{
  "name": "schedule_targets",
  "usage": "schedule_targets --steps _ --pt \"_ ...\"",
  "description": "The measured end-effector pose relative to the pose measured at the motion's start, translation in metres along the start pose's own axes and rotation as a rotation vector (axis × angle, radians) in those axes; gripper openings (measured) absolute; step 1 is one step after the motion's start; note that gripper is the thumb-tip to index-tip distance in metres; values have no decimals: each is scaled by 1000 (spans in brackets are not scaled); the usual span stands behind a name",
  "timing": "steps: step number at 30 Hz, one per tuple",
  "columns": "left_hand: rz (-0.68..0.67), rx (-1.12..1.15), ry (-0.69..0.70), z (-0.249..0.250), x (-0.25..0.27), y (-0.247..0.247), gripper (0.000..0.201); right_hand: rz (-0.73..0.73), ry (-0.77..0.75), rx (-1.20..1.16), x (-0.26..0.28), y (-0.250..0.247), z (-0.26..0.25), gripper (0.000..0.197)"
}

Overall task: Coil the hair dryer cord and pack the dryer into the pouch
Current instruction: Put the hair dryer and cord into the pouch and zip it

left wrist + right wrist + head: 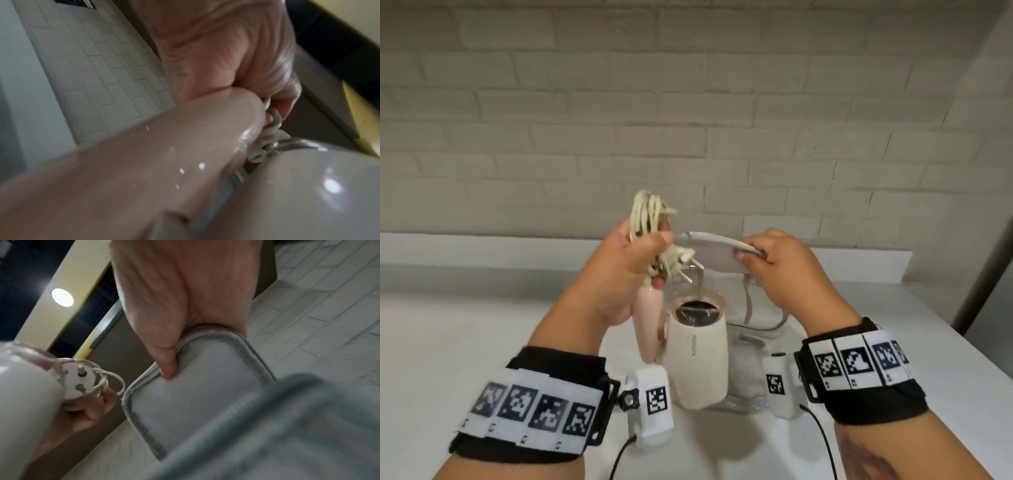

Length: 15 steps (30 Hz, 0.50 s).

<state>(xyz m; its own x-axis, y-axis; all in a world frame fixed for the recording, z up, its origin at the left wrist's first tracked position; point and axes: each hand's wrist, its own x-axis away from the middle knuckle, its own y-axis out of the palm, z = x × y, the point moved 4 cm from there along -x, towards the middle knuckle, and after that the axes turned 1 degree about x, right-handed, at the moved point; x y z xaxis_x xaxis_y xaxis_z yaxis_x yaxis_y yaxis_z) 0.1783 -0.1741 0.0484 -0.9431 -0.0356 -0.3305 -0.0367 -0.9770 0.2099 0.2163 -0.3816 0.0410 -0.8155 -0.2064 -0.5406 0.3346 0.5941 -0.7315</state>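
My left hand (633, 270) grips the coiled cream cord (650, 219) against the top of the dryer's pink handle (649, 325), which hangs down from my fist. The cream dryer barrel (695, 356) hangs beside it, dark intake end up, its lower end at the pouch (774, 318) on the counter; whether it is inside I cannot tell. My right hand (774, 260) pinches the pouch's grey flap (717, 253) and holds it up above the barrel. In the right wrist view my thumb (166, 368) presses the flap (205, 386), and the plug (76, 382) shows beside the barrel (24, 394). The left wrist view shows the handle (144, 154), barrel (308, 194) and cord (271, 129).
The pouch stands on a white counter (482, 342) with a raised ledge (500, 246) and a pale brick wall (688, 120) behind. The counter's edge runs down the right side (962, 346). Marker bands and wrist cameras sit on both forearms.
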Motion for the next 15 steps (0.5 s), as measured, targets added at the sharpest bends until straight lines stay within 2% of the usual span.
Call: schedule_targets --steps 3,6,9,11,13,15 --pt "77 84 151 43 -8 6 7 102 109 -285 -4 -10 4 13" --pt "148 70 405 75 -12 22 11 151 188 -465 -8 -14 5 10" --pt "243 -237 693 76 -9 46 17 191 205 -536 -13 -17 5 11" --pt "256 -471 815 57 -8 60 15 207 227 -559 -17 -17 9 10" --pt "178 -643 835 31 -9 70 17 213 251 -563 -20 -18 15 9" --pt "28 -847 787 2 -13 75 22 222 248 -556 -22 -18 19 10"
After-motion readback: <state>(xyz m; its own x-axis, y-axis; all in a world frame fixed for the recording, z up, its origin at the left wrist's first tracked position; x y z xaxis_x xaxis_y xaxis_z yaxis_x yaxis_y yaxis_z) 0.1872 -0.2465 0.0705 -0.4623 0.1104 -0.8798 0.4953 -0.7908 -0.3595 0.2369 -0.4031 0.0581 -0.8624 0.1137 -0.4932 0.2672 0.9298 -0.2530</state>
